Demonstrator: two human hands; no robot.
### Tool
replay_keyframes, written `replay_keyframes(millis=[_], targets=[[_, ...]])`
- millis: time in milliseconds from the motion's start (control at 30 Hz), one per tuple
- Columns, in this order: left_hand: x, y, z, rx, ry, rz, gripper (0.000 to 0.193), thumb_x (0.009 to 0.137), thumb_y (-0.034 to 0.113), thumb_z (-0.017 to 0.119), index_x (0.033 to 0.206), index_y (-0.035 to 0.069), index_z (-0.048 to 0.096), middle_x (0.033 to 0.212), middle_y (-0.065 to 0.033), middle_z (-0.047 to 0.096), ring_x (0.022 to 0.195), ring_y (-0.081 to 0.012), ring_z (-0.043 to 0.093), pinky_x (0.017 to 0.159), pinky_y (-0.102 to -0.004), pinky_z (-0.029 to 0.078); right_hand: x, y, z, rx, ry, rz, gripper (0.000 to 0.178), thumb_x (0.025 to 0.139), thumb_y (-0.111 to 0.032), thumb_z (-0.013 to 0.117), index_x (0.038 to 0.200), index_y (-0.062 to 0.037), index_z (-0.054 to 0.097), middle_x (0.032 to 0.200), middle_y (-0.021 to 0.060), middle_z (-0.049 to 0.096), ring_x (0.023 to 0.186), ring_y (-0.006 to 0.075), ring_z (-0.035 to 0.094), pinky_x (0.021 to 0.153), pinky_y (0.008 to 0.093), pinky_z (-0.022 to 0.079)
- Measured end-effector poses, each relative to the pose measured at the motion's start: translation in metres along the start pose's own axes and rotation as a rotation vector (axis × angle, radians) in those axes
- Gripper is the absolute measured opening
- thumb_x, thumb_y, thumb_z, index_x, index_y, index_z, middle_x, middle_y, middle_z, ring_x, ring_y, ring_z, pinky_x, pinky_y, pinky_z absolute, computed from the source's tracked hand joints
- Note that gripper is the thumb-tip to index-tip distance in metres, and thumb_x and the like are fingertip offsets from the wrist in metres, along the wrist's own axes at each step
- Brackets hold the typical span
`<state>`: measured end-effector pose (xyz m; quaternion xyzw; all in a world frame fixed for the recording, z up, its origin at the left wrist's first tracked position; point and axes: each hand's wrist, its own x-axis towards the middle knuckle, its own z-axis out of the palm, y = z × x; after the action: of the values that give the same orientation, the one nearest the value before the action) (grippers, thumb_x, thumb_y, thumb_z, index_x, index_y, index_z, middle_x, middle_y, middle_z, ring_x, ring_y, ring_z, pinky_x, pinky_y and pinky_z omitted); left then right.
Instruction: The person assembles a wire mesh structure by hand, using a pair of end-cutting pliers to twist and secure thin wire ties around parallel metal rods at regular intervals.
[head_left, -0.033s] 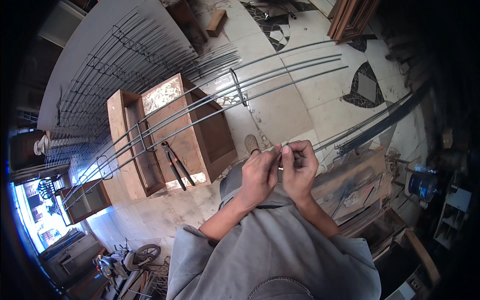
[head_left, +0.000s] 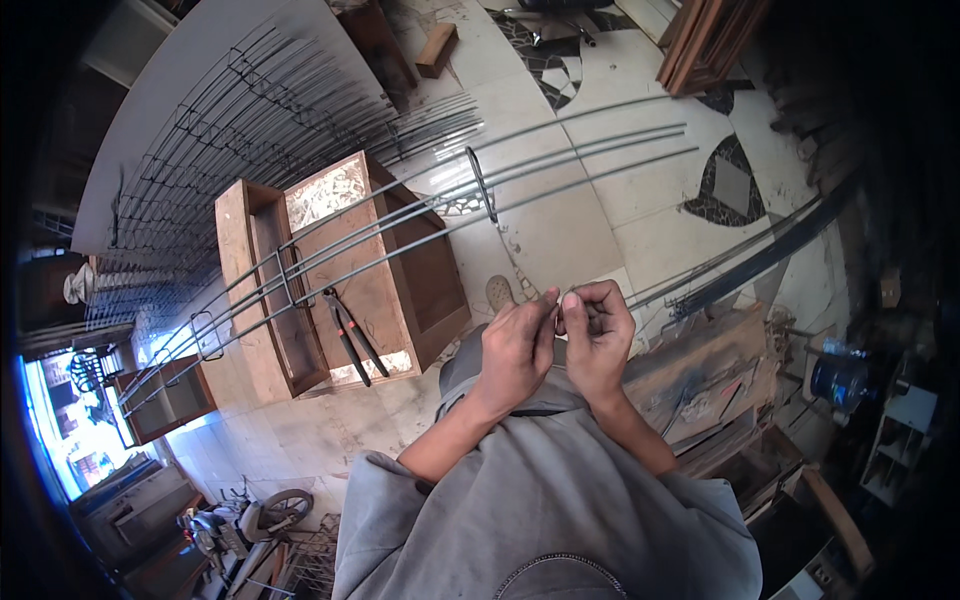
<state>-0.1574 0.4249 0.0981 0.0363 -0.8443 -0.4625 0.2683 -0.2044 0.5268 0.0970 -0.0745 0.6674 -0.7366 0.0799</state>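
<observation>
In front of my body my left hand point(head_left: 517, 345) and my right hand point(head_left: 600, 338) meet, fingertips pinched close together. Whatever is between them is too small to make out. Beyond and to the left, several long steel bars point(head_left: 420, 207) run across a wooden cabinet point(head_left: 420, 290) lying on the floor. Rectangular wire stirrups point(head_left: 481, 186) ring the bars at intervals. A pair of end-cutting pincers point(head_left: 350, 337) with black and orange handles rests on the cabinet, just below the bars. Neither hand touches the bars or the pincers.
Wire cages and many rods point(head_left: 220, 130) lie on a grey panel at far left. More dark bars point(head_left: 740, 260) stretch along the floor at right, beside a wooden workbench point(head_left: 700, 370). A wood block point(head_left: 437, 50) sits on the tiles; a wheeled machine point(head_left: 250, 520) stands lower left.
The view has shifted slightly, so the right ends of the bars sit lower in the picture. Both hands keep almost the same pinched pose.
</observation>
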Motion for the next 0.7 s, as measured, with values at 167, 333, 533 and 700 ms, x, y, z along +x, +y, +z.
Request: replay_keyframes(millis=[167,333,533,700], targets=[[0.027,-0.035,-0.018,0.207,-0.116,0.074,0.027,0.084,-0.002,0.066,0.111,0.001,0.065,0.078,-0.0113,0.065,0.065,-0.0281,0.060,0.064,-0.0382,0.047,0.045,-0.015,-0.004,0.297,-0.161,0.394,0.019,0.099,-0.018,0.057,0.088,-0.0024,0.055,0.071,0.0026,0.056,0.058,0.0076,0.049,0.052,0.0227,0.040],[0.020,-0.066,-0.038,-0.096,-0.223,-0.309,0.013,0.093,0.004,0.061,0.105,0.003,0.061,0.082,-0.0085,0.069,0.071,-0.0202,0.064,0.066,-0.0337,0.047,0.068,0.025,-0.031,-0.162,-0.159,0.283,0.018,0.099,-0.018,0.057,0.091,-0.0014,0.056,0.072,0.0022,0.056,0.058,0.0070,0.049,0.054,0.0228,0.041],[0.024,-0.078,-0.008,-0.980,0.157,-0.653,0.013,0.099,0.010,0.059,0.101,-0.002,0.057,0.118,-0.0153,0.067,0.106,-0.0152,0.062,0.089,-0.0261,0.047,0.044,0.058,-0.003,-0.441,-0.364,-0.033,0.035,0.090,-0.010,0.065,0.121,0.0023,0.053,0.118,0.0165,0.060,0.106,0.0253,0.061,0.091,0.0375,0.049],[0.031,-0.080,0.005,-0.687,0.104,-0.601,0.010,0.089,0.009,0.071,0.091,0.000,0.070,0.121,-0.0095,0.059,0.109,-0.0165,0.053,0.097,-0.0309,0.040,0.044,0.073,0.019,-0.457,-0.401,-0.134,0.041,0.077,0.000,0.071,0.115,-0.0017,0.054,0.130,0.0239,0.055,0.125,0.0392,0.052,0.106,0.0463,0.039]])
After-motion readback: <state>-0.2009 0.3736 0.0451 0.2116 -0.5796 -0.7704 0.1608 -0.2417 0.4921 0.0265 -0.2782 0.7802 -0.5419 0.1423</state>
